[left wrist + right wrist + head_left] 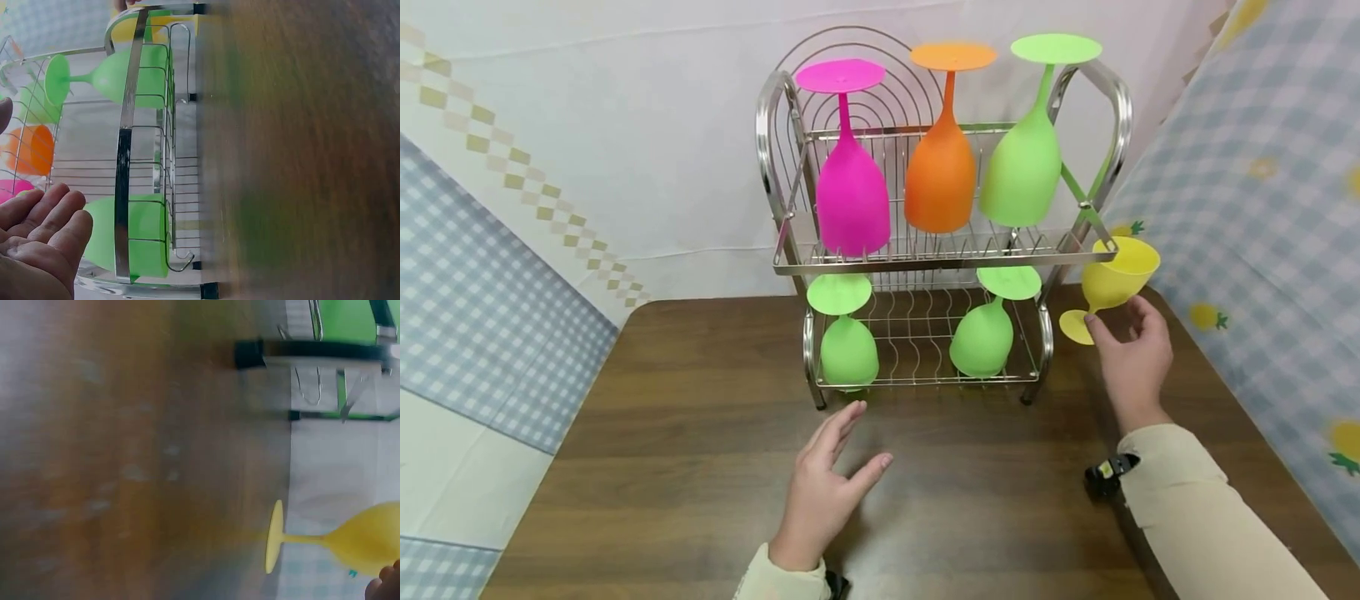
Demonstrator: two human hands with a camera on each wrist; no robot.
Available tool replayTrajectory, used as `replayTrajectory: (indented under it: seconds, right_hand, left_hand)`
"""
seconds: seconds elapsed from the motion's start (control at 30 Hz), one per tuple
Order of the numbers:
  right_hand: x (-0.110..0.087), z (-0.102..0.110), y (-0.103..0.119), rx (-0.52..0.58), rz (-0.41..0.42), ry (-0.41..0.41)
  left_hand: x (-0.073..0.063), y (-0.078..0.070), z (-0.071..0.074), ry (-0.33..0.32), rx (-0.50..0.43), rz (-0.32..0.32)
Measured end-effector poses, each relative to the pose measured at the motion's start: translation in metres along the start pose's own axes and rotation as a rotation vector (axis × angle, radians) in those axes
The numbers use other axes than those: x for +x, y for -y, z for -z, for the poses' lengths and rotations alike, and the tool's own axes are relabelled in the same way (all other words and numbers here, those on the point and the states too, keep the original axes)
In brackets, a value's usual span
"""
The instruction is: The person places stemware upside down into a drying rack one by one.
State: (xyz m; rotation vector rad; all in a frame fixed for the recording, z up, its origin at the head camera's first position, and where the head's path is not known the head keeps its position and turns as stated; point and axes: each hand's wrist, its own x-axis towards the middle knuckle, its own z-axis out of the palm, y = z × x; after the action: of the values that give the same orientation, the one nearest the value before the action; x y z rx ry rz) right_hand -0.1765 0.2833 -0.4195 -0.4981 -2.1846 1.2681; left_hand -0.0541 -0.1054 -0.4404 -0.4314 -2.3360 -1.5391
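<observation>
My right hand is beside a yellow goblet, right of a two-tier metal rack. The goblet looks upright with its foot at table level. Thumb and fingers are spread apart, the thumb overlapping the stem in the head view. In the right wrist view, bent fingertips appear at the bowl's edge; whether they touch it is hard to tell. Below the rack's front, my left hand hovers over the table with fingers extended and nothing in it. The left wrist view puts it near a green goblet.
On the upper tier, a pink goblet, an orange goblet and a light-green goblet stand upside down. Two green goblets sit inverted below, one left, one right. A wooden table supports the rack; patterned cloth hangs around.
</observation>
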Motion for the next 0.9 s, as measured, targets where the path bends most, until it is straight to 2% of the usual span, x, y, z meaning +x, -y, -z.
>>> replayTrajectory:
  seconds: [0.23, 0.33, 0.43, 0.57, 0.77, 0.9]
  right_hand:
    - [0.035, -0.008, -0.003, -0.014, -0.057, -0.035]
    - [0.047, -0.009, -0.002, 0.000, -0.114, 0.010]
    - [0.056, -0.008, -0.001, 0.061, -0.184, 0.068]
    - [0.062, -0.006, 0.000, 0.098, -0.226, 0.093]
    - [0.064, -0.005, 0.000, 0.021, -0.241, 0.122]
    - [0.062, -0.006, 0.003, -0.009, -0.214, 0.139]
  left_hand:
    - [0.000, -0.001, -0.002, -0.010, -0.020, -0.023]
    - [0.000, 0.000, -0.003, -0.005, -0.020, -0.041]
    - [-0.001, 0.000, -0.004, -0.001, -0.010, -0.053]
    - [-0.001, -0.001, -0.006, 0.001, 0.004, -0.061]
    - [0.000, -0.001, -0.007, -0.007, -0.001, -0.054]
    - [0.001, -0.002, -0.006, -0.016, -0.005, -0.057]
